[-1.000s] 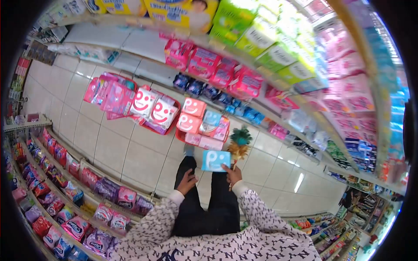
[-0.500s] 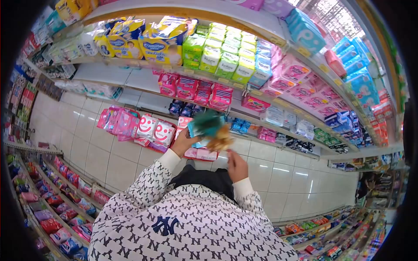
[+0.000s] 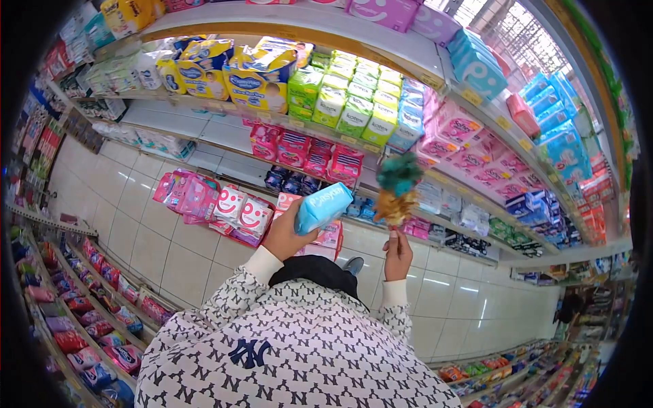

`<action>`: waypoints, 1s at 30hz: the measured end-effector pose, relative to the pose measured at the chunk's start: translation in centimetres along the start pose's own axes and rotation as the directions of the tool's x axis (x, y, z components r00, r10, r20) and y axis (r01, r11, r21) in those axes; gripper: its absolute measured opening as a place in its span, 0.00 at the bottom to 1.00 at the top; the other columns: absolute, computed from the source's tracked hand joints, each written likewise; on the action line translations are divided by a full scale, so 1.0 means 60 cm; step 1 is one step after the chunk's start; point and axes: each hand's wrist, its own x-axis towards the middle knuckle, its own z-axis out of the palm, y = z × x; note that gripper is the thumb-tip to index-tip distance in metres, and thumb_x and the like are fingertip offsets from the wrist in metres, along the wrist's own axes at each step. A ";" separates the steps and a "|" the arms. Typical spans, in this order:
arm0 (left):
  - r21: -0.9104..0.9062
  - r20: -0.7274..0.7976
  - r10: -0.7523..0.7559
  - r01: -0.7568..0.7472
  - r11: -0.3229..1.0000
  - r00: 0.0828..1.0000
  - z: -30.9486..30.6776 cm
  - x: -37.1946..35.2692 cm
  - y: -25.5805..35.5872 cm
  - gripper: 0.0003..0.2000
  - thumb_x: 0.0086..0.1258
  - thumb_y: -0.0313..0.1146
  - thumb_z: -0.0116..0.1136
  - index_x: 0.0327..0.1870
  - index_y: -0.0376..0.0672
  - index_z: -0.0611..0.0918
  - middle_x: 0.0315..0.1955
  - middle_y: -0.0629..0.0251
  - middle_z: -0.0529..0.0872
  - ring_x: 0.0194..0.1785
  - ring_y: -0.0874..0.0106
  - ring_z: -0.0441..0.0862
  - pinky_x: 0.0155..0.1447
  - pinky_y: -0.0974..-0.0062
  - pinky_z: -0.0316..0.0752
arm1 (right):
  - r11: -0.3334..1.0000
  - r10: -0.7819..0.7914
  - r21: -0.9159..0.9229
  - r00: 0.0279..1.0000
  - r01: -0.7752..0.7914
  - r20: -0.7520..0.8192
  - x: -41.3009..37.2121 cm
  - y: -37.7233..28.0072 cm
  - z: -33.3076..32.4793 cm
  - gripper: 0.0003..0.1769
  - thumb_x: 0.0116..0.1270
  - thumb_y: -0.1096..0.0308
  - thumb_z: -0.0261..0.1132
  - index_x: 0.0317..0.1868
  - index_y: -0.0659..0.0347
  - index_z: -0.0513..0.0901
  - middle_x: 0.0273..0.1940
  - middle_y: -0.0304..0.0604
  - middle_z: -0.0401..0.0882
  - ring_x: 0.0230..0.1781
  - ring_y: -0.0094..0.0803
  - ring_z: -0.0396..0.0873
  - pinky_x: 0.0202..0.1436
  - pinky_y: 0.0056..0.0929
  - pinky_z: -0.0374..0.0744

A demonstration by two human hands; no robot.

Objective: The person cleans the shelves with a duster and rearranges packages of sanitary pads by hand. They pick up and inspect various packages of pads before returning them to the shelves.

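The left hand (image 3: 288, 233) is curling around a blue pack (image 3: 324, 207) while the right hand (image 3: 398, 256) is pinching a green-and-gold duster (image 3: 398, 188) upright.

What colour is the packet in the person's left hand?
The packet in the left hand is light blue with white lettering, as the head view shows.

light-blue pack (image 3: 324, 207) with white lettering, teal-and-gold duster (image 3: 398, 189), white sweatshirt (image 3: 286, 347) patterned with dark letters
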 end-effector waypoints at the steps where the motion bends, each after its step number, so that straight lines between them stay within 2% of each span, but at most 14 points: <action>1: 0.016 -0.020 0.078 -0.078 0.997 0.997 -0.004 0.003 -0.002 0.36 0.53 0.35 0.73 0.65 0.41 0.70 0.53 0.47 0.80 0.58 0.53 0.79 0.59 0.64 0.75 | 0.999 -0.027 -0.042 0.992 0.033 0.127 -0.008 -0.029 0.001 0.17 0.75 0.62 0.58 0.52 0.67 0.83 0.27 0.37 0.79 0.28 0.19 0.74 0.33 0.23 0.73; 3: 0.147 -0.054 0.227 -0.217 0.965 0.972 -0.011 0.006 -0.016 0.36 0.51 0.34 0.73 0.65 0.41 0.71 0.54 0.48 0.80 0.58 0.52 0.78 0.60 0.62 0.74 | 0.973 -0.169 -0.082 0.906 0.217 0.387 -0.016 -0.072 0.009 0.16 0.74 0.63 0.59 0.50 0.68 0.83 0.28 0.38 0.81 0.27 0.23 0.75 0.32 0.27 0.74; 6: 0.287 -0.110 0.377 -0.334 0.898 0.920 -0.020 0.007 -0.011 0.35 0.50 0.32 0.71 0.63 0.41 0.73 0.58 0.52 0.78 0.61 0.51 0.75 0.66 0.58 0.69 | 0.922 -0.118 -0.297 0.910 0.249 0.396 0.048 -0.043 0.008 0.16 0.74 0.63 0.59 0.48 0.70 0.83 0.29 0.39 0.83 0.27 0.24 0.76 0.33 0.28 0.75; 7: 0.283 -0.132 0.368 -0.321 0.904 0.920 -0.018 0.005 -0.012 0.35 0.50 0.32 0.71 0.63 0.42 0.73 0.58 0.53 0.78 0.61 0.51 0.75 0.67 0.58 0.68 | 0.921 -0.098 -0.327 0.940 0.210 0.328 0.082 -0.038 0.003 0.14 0.74 0.64 0.59 0.47 0.66 0.84 0.22 0.32 0.72 0.24 0.19 0.70 0.27 0.21 0.68; 10: 0.321 -0.190 0.399 -0.328 0.889 0.897 -0.022 0.002 -0.012 0.35 0.50 0.32 0.71 0.63 0.42 0.73 0.58 0.54 0.78 0.62 0.52 0.75 0.70 0.56 0.65 | 0.965 -0.125 -0.202 0.970 0.167 0.208 0.121 -0.071 0.000 0.15 0.75 0.62 0.59 0.47 0.65 0.84 0.20 0.34 0.71 0.22 0.19 0.70 0.27 0.23 0.69; 11: 0.344 -0.192 0.420 -0.340 0.875 0.887 -0.026 -0.001 -0.012 0.35 0.50 0.32 0.71 0.64 0.42 0.73 0.58 0.54 0.78 0.62 0.53 0.74 0.71 0.56 0.64 | 0.954 -0.182 -0.181 0.942 0.238 0.282 0.110 -0.094 0.005 0.15 0.75 0.62 0.59 0.47 0.64 0.84 0.20 0.34 0.71 0.22 0.19 0.69 0.28 0.24 0.69; 13: 0.329 -0.218 0.386 -0.305 0.894 0.896 -0.024 -0.002 -0.008 0.35 0.50 0.33 0.71 0.64 0.43 0.72 0.59 0.55 0.77 0.63 0.54 0.73 0.73 0.55 0.62 | 0.740 -0.436 -0.249 0.727 0.625 0.530 0.086 -0.121 0.024 0.15 0.75 0.62 0.59 0.47 0.65 0.84 0.21 0.33 0.72 0.23 0.19 0.69 0.28 0.23 0.69; 15: 0.418 -0.142 0.424 -0.334 0.845 0.894 -0.026 0.013 -0.010 0.36 0.50 0.33 0.70 0.66 0.46 0.72 0.61 0.56 0.76 0.66 0.56 0.71 0.74 0.56 0.60 | 0.829 -0.356 -0.230 0.797 0.510 0.488 0.114 -0.075 0.046 0.17 0.74 0.59 0.60 0.48 0.66 0.85 0.24 0.34 0.77 0.24 0.19 0.73 0.30 0.22 0.70; 18: 0.568 -0.092 0.450 -0.324 0.756 0.889 -0.032 0.010 0.001 0.36 0.49 0.34 0.70 0.66 0.56 0.75 0.61 0.63 0.74 0.67 0.59 0.69 0.77 0.44 0.46 | 0.980 0.006 -0.189 0.930 0.068 0.367 0.174 -0.039 0.048 0.18 0.75 0.58 0.59 0.49 0.66 0.84 0.24 0.34 0.77 0.25 0.19 0.72 0.30 0.21 0.69; 22: 0.760 -0.213 0.594 -0.250 0.600 0.776 -0.026 -0.005 -0.024 0.33 0.47 0.30 0.68 0.60 0.66 0.79 0.50 0.69 0.73 0.61 0.63 0.67 0.75 0.42 0.42 | 0.998 0.069 -0.018 0.910 -0.068 0.408 0.124 -0.101 0.058 0.18 0.76 0.59 0.57 0.50 0.67 0.83 0.24 0.32 0.74 0.24 0.18 0.70 0.30 0.19 0.67; 23: 0.777 -0.192 0.610 -0.260 0.573 0.769 -0.031 -0.003 -0.031 0.33 0.45 0.28 0.66 0.59 0.67 0.81 0.48 0.70 0.72 0.59 0.64 0.66 0.75 0.42 0.43 | 0.999 -0.029 -0.003 0.891 0.034 0.453 0.103 -0.102 0.064 0.17 0.76 0.60 0.58 0.49 0.67 0.83 0.24 0.33 0.75 0.25 0.19 0.70 0.31 0.20 0.68; 26: 0.835 -0.097 0.657 -0.297 0.462 0.748 -0.047 0.000 -0.053 0.32 0.45 0.27 0.62 0.57 0.69 0.82 0.46 0.71 0.72 0.56 0.66 0.66 0.74 0.44 0.44 | 0.976 -0.068 -0.112 0.744 0.189 0.664 0.059 -0.127 0.085 0.16 0.75 0.61 0.58 0.48 0.67 0.84 0.24 0.35 0.76 0.25 0.19 0.72 0.32 0.23 0.71; 27: 0.849 -0.067 0.676 -0.314 0.425 0.734 -0.052 0.002 -0.058 0.32 0.45 0.27 0.62 0.56 0.69 0.82 0.46 0.72 0.72 0.56 0.67 0.66 0.74 0.45 0.45 | 0.988 -0.040 -0.082 0.745 0.127 0.666 0.070 -0.104 0.092 0.16 0.74 0.61 0.59 0.48 0.65 0.84 0.23 0.37 0.76 0.25 0.20 0.74 0.32 0.25 0.73; 30: 0.860 -0.021 0.710 -0.349 0.372 0.704 -0.064 -0.001 -0.061 0.31 0.46 0.28 0.64 0.56 0.70 0.82 0.46 0.73 0.73 0.56 0.71 0.68 0.75 0.47 0.44 | 0.915 0.052 -0.374 0.875 0.151 0.482 0.124 -0.086 0.088 0.14 0.74 0.62 0.59 0.48 0.64 0.84 0.21 0.37 0.73 0.24 0.20 0.73 0.31 0.25 0.72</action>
